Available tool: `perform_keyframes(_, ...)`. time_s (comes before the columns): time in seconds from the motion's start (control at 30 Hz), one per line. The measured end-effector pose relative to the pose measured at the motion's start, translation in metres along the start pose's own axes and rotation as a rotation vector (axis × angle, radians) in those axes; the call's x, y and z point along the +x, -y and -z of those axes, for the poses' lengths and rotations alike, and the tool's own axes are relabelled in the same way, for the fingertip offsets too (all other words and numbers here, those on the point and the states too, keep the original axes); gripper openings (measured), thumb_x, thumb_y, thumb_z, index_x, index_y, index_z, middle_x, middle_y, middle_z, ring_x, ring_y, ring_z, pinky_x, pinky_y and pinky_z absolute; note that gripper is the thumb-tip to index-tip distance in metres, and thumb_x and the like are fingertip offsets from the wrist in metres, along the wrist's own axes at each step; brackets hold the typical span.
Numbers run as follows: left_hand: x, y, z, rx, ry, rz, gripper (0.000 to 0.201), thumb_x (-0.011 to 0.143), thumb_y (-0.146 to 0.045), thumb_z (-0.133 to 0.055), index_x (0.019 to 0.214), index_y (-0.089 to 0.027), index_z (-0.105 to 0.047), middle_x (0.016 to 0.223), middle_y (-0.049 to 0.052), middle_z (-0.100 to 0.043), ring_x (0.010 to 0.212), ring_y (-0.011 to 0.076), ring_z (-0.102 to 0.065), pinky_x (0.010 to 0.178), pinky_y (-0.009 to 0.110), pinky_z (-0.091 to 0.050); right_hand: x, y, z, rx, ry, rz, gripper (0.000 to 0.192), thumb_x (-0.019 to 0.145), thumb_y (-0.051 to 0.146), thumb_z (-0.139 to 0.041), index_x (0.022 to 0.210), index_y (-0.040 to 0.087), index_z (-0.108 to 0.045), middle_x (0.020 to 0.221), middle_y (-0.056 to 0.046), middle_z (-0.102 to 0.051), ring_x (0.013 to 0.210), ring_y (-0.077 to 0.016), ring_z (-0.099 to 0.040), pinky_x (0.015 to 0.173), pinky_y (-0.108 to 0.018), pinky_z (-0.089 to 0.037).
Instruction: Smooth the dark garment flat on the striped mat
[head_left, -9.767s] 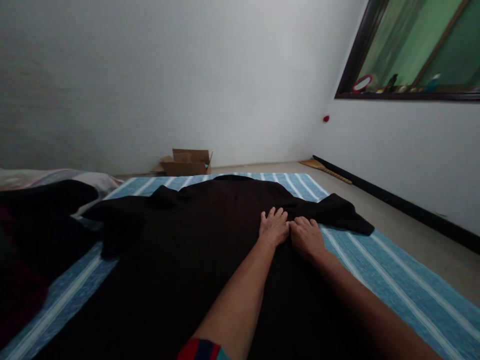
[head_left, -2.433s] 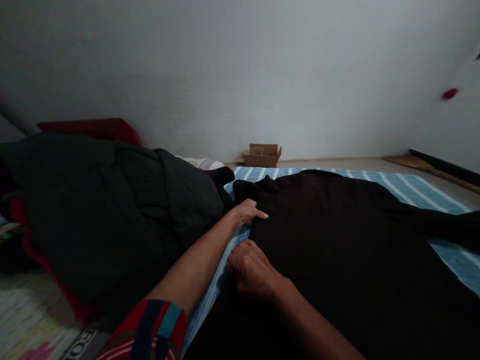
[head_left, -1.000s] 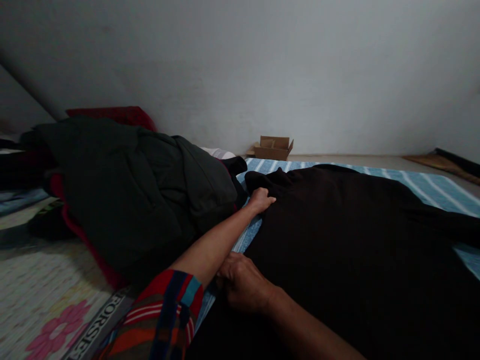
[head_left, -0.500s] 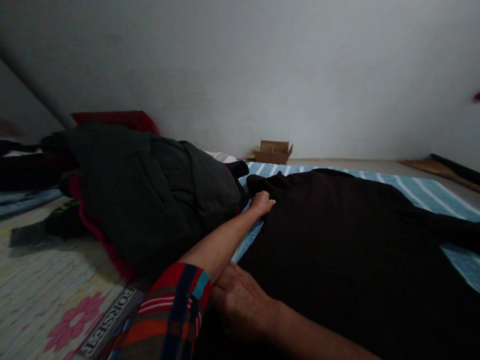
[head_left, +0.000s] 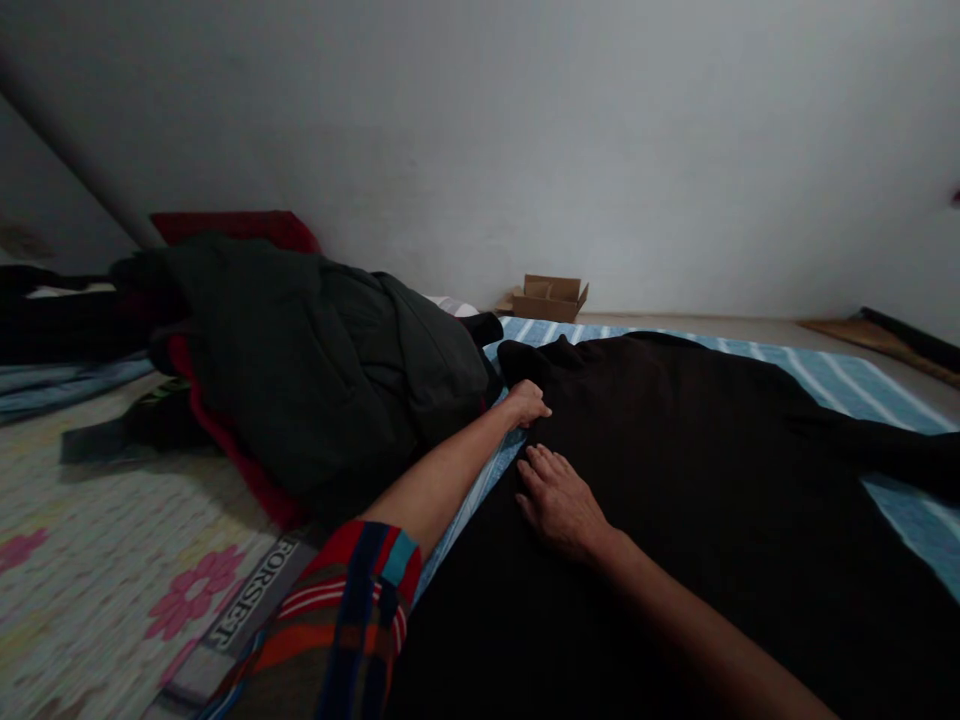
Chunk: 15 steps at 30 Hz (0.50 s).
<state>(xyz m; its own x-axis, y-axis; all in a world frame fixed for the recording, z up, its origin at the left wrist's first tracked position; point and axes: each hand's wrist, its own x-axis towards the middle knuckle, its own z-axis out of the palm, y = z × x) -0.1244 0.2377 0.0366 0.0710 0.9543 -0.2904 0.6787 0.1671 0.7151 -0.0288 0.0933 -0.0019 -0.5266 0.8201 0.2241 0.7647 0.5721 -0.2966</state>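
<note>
Pinching the near edge of the black garment (head_left: 675,480) by its left shoulder, my left hand (head_left: 526,402) has its grip curled shut on a fold of cloth just where the dark fabric meets the striped sheet (head_left: 847,385). That hold reads the same as half a second ago. What has changed is my right hand (head_left: 559,498): a moment back it was balled low on the garment's edge, tucked under my left forearm, and now it lies farther up on the cloth, fingers spread and flat, palm down, close behind the left hand but not touching it. So one grip holds and the other presses — I judge the side has been drawn out and I am smoothing it flat.

The garment lies spread over the blue striped sheet, filling most of the right half of the view, its far sleeve running off toward the right edge. Its left edge sits just beside a heap of dark clothes (head_left: 315,370) with a red layer showing under it; the heap touches or nearly touches the garment near my left hand — I cannot tell which in this dim light. Left of the heap is a flowered mat (head_left: 112,570) with printed lettering along its border. Well beyond, against the wall, stands a small open cardboard box (head_left: 550,297). My striped sleeve (head_left: 345,620) fills the bottom of the view.
</note>
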Motion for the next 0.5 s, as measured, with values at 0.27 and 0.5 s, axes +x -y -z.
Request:
perform_keyframes(0.27,0.004,0.006,0.0,0.213,-0.148,-0.17,0.022,0.063,-0.017,-0.069,0.052,-0.017,-0.05,0.052,-0.003,-0.048,0.064,0.0136,-0.054,0.054,0.02,-0.036,-0.002,0.036,0.002,0.111,0.087,0.123,0.056,0.09,0.04,-0.042,0.136,0.009,-0.036,0.143,-0.019,-0.031,0.135,-0.0305,-0.02,0.108,-0.049,-0.022)
perform_keyframes(0.5,-0.001,0.003,0.001,0.406,-0.236,-0.203,0.016,0.073,-0.028,-0.061,0.061,-0.019,-0.056,0.074,0.004,-0.064,0.084,0.0194,-0.06,0.069,0.022,-0.041,-0.001,0.065,0.006,0.136,0.05,0.196,0.056,0.088,0.041,-0.045,0.133,0.008,-0.037,0.14,-0.02,-0.035,0.133,-0.0289,-0.024,0.106,-0.046,-0.026)
